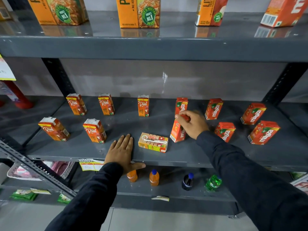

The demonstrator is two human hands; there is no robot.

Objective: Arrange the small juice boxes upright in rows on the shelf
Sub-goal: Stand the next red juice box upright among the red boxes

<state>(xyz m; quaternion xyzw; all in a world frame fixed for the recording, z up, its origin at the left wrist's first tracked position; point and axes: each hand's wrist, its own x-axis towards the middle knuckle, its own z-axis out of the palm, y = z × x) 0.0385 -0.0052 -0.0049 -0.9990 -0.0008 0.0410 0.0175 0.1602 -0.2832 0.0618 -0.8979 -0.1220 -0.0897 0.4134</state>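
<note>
we steady ourselves with our left hand flat, fingers open, on the shelf edge while our right hand pinches the front maaza box by its top to square it upright, the toppled box waiting.

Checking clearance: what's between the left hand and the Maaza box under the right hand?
Head view: one juice box lying flat, straw side up, between the left hand and that Maaza box.

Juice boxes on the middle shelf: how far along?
Mostly done: five Real boxes and five Maaza boxes stand upright in two rows. In hand: the right hand grips the top of a front-row Maaza box. Left: one box lying flat beside the resting left hand.
</note>
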